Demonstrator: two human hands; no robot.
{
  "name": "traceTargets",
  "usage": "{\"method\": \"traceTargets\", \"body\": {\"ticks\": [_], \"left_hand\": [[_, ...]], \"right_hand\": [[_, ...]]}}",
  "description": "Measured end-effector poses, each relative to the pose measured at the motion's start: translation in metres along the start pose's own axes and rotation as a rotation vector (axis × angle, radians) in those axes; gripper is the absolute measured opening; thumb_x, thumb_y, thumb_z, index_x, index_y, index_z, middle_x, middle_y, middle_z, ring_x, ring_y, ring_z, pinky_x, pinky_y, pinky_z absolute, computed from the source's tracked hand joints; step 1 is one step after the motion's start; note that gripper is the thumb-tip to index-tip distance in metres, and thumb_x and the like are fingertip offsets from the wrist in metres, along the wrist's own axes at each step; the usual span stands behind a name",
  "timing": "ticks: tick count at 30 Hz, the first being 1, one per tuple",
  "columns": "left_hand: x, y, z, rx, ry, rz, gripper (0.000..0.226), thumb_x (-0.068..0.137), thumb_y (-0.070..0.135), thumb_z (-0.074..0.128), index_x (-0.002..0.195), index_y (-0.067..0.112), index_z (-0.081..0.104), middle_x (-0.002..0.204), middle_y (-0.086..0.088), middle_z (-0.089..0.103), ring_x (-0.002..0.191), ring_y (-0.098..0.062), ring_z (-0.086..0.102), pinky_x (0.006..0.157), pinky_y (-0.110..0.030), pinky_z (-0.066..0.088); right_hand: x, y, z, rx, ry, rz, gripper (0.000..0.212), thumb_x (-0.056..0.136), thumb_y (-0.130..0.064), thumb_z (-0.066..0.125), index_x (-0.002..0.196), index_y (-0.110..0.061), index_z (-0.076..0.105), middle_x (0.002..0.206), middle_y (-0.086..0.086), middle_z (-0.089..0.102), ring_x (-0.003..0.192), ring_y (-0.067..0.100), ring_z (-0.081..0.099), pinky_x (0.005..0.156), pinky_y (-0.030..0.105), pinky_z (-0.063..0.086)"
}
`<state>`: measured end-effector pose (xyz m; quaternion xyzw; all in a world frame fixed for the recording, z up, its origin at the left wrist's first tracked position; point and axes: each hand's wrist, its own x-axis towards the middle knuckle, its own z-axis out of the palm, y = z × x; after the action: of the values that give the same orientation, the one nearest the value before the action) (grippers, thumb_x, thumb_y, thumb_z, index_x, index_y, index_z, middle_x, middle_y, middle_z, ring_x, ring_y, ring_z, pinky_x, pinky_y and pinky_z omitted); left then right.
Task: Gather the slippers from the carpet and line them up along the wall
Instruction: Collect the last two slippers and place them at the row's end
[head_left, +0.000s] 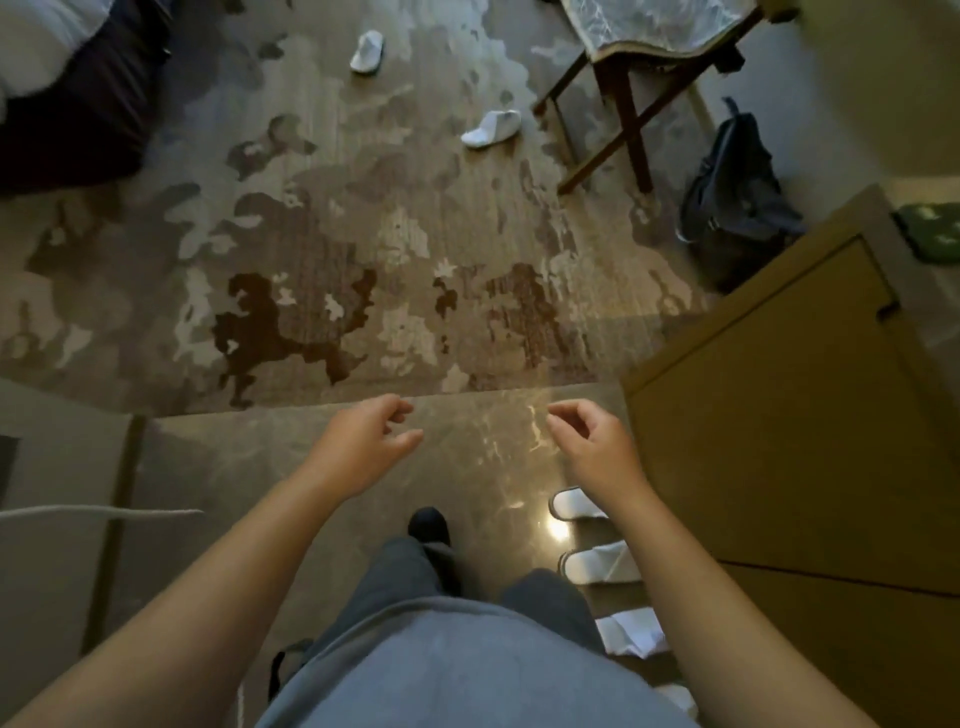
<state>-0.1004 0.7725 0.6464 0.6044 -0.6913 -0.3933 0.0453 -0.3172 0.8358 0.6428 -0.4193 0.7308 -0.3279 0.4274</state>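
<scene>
Both the left hand (363, 441) and right hand (589, 447) hang empty, fingers loosely curled, above polished stone floor. Two white slippers (367, 51) (491, 128) lie on the patterned carpet (322, 249); others (597, 564) line the wooden cabinet (789, 415).

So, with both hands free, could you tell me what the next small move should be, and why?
Probably step forward onto the carpet toward the nearer white slipper beside the wooden stand. Both the left hand and right hand are empty, two slippers are still on the carpet, the other one farther off, and several are already lined up by the cabinet.
</scene>
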Motion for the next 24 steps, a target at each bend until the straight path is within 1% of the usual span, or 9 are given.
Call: {"method": "traceTargets", "body": {"ticks": [1,3,6,11,12,14,18,21,24], "left_hand": [[0.023,0.006,-0.013,0.022,0.008,0.013,0.043,0.083,0.029,0.057,0.122,0.012,0.050,0.121,-0.009,0.058,0.105,-0.021,0.055,0.082,-0.029,0.044],[0.068,0.021,-0.036,0.025,0.027,0.049,0.043,0.083,0.031,0.057,0.121,0.012,0.050,0.119,-0.009,0.059,0.103,-0.021,0.056,0.082,-0.031,0.045],[0.132,0.044,-0.061,-0.030,0.049,0.110,0.042,0.083,0.031,0.057,0.121,0.014,0.051,0.118,-0.006,0.060,0.098,-0.015,0.054,0.079,-0.028,0.043],[0.249,0.071,-0.095,-0.085,0.075,0.126,0.041,0.083,0.030,0.057,0.120,0.015,0.051,0.118,-0.005,0.059,0.099,-0.013,0.053,0.082,-0.028,0.044],[0.275,0.074,-0.103,-0.093,0.088,0.114,0.040,0.083,0.030,0.057,0.120,0.015,0.051,0.117,-0.004,0.060,0.097,-0.012,0.053,0.082,-0.028,0.044],[0.321,0.076,-0.123,-0.098,0.117,0.054,0.040,0.083,0.030,0.057,0.120,0.016,0.051,0.117,-0.004,0.060,0.096,-0.012,0.053,0.082,-0.028,0.045],[0.395,0.078,-0.172,-0.126,0.126,-0.086,0.039,0.083,0.029,0.057,0.119,0.016,0.051,0.112,-0.004,0.061,0.095,-0.013,0.056,0.082,-0.030,0.049],[0.439,0.077,-0.201,-0.148,0.178,-0.161,0.035,0.083,0.029,0.057,0.115,0.017,0.054,0.108,-0.003,0.063,0.092,-0.014,0.057,0.079,-0.032,0.051],[0.486,0.070,-0.223,-0.192,0.210,-0.228,0.033,0.083,0.029,0.057,0.114,0.018,0.054,0.105,-0.001,0.062,0.090,-0.011,0.056,0.077,-0.030,0.051]], "right_hand": [[0.014,-0.005,0.000,-0.003,0.007,0.021,0.019,0.087,-0.019,0.052,0.103,-0.013,0.059,0.084,-0.009,0.058,0.084,0.011,0.055,0.074,0.022,0.043],[0.041,-0.011,-0.003,-0.007,0.024,0.050,0.018,0.087,-0.017,0.052,0.103,-0.011,0.059,0.082,-0.011,0.056,0.081,0.006,0.053,0.071,0.018,0.042],[0.090,-0.018,-0.011,-0.006,0.047,0.102,0.016,0.088,-0.015,0.051,0.102,-0.012,0.059,0.081,-0.014,0.055,0.079,0.003,0.051,0.068,0.015,0.041],[0.213,-0.041,-0.016,-0.006,0.029,0.098,0.011,0.088,-0.016,0.051,0.097,-0.018,0.057,0.081,-0.015,0.055,0.079,-0.002,0.051,0.060,0.009,0.040],[0.245,-0.050,-0.016,-0.010,0.016,0.083,0.013,0.088,-0.017,0.051,0.100,-0.018,0.057,0.083,-0.014,0.055,0.080,-0.001,0.052,0.063,0.009,0.040],[0.309,-0.073,-0.019,-0.033,-0.024,0.058,0.018,0.088,-0.020,0.050,0.105,-0.017,0.057,0.086,-0.012,0.056,0.084,0.004,0.053,0.071,0.017,0.044],[0.430,-0.143,-0.030,-0.102,-0.093,-0.059,0.017,0.087,-0.022,0.052,0.103,-0.018,0.057,0.081,-0.016,0.054,0.079,0.003,0.054,0.064,0.016,0.042],[0.510,-0.199,-0.029,-0.131,-0.151,-0.125,0.021,0.086,-0.025,0.051,0.105,-0.018,0.058,0.083,-0.014,0.056,0.082,0.009,0.056,0.071,0.025,0.047],[0.584,-0.245,-0.013,-0.121,-0.166,-0.178,0.019,0.086,-0.025,0.052,0.103,-0.019,0.059,0.082,-0.014,0.056,0.081,0.005,0.055,0.068,0.020,0.043]]}}
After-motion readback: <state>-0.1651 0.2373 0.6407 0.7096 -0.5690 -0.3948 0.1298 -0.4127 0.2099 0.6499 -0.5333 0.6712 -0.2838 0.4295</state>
